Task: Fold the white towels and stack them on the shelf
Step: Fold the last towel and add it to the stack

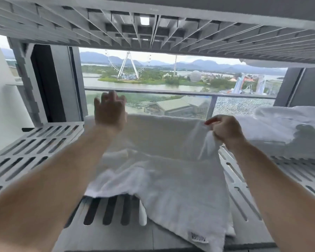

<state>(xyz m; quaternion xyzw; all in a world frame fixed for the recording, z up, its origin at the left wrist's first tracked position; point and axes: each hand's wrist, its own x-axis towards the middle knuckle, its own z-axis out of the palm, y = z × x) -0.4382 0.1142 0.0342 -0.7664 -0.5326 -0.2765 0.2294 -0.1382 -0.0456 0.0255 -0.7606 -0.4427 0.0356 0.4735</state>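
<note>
A single head-worn wide-angle camera looks forward and slightly down into a grey slotted plastic shelf [31,142], close enough that both bare forearms enter from the lower corners of the frame. The ribbed underside of the grey shelf board above [153,28] fills the whole top of the frame. The view faces straight through the open back of the shelf to a large window [171,79] across the middle of the frame. Straight lines bow toward the edges. No second view is given.
</note>
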